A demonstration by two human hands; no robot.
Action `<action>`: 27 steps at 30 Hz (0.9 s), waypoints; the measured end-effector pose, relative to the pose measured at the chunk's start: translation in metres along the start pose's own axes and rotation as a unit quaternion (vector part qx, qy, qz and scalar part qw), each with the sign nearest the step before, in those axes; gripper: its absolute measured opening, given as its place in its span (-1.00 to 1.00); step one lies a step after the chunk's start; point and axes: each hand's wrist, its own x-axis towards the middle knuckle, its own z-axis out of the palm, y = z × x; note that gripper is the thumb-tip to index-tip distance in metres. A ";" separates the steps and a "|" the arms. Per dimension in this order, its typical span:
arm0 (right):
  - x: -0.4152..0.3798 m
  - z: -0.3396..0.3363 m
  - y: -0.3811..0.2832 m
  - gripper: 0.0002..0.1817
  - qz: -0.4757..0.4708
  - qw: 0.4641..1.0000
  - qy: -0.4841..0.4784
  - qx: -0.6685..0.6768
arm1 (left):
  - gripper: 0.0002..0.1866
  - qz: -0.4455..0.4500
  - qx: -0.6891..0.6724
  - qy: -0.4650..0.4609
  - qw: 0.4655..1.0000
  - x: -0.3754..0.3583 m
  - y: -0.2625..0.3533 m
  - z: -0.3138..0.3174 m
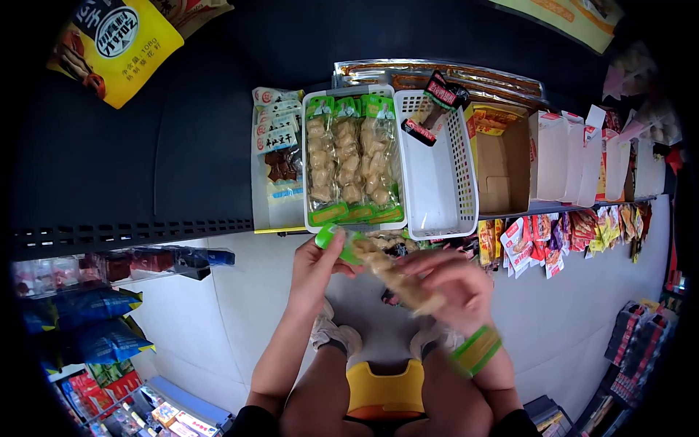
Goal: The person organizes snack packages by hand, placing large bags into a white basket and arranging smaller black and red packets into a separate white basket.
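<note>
My left hand [317, 266] pinches the green end of a long clear snack pack [389, 273] filled with pale tan lumps. My right hand [459, 291], smeared by motion, has its fingers curled over the pack's lower part. The pack's other green end [477, 351] lies across my right wrist. Just beyond my hands, a white basket [399, 156] holds several packs of the same kind [349, 156] in a row. To its right stands another white basket [440, 193], with a dark and red snack pack [435, 109] at its far end.
A carton of white snack packets [277, 135] stands left of the baskets. Open cardboard boxes [502, 164] line the shelf to the right. Small colourful packets [539, 240] hang below its edge. A yellow stool [386, 390] is between my legs; blue bags [102, 317] sit at left.
</note>
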 end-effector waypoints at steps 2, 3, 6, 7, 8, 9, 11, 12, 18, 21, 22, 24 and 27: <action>0.004 0.005 -0.012 -0.66 -0.009 0.990 -0.065 -0.126 | -0.74 0.003 -0.004 0.004 1.000 0.002 0.004 0.002; 0.003 0.009 -0.014 -0.61 -0.020 0.983 -0.095 -0.157 | -0.72 0.005 -0.010 0.008 1.000 0.003 0.006 0.003; 0.006 0.018 -0.019 -0.61 -0.057 0.970 -0.133 -0.197 | -0.70 0.021 0.010 0.026 0.999 0.004 0.014 0.008; 0.006 0.020 -0.017 -0.64 -0.075 0.963 -0.133 -0.220 | -0.70 0.021 0.009 0.027 0.999 0.006 0.011 0.006; 0.005 0.022 -0.014 -0.64 -0.075 0.963 -0.134 -0.220 | -0.65 -0.028 0.006 0.015 0.999 0.010 0.006 0.001; 0.005 0.024 -0.009 -0.66 -0.084 0.953 -0.141 -0.255 | -0.60 -0.077 0.004 0.003 0.997 0.011 0.006 0.000; 0.003 0.025 -0.003 -0.69 -0.092 0.941 -0.147 -0.291 | -0.54 -0.067 -0.081 -0.020 0.994 0.009 0.008 0.009; 0.003 0.026 -0.001 -0.70 -0.091 0.932 -0.158 -0.312 | -0.47 -0.056 -0.166 -0.044 0.984 0.007 0.011 0.015; -0.006 0.025 0.023 -0.68 -0.105 0.897 -0.169 -0.395 | -0.59 -0.016 -0.249 -0.088 0.964 0.003 0.032 0.028; -0.006 0.028 0.025 -0.62 -0.100 0.893 -0.088 -0.430 | -0.65 0.062 -0.159 -0.056 0.984 0.011 0.026 0.025; -0.007 0.028 0.024 -0.60 -0.090 0.887 -0.017 -0.453 | -0.65 0.062 -0.160 -0.056 0.984 0.013 0.026 0.026; -0.013 0.024 0.027 -0.58 -0.038 0.887 0.011 -0.460 | -0.68 0.069 -0.184 -0.057 0.979 0.019 0.030 0.026; -0.021 0.022 0.034 -0.51 0.213 0.952 0.042 -0.215 | -0.73 0.094 -0.151 -0.042 0.983 0.032 0.036 0.031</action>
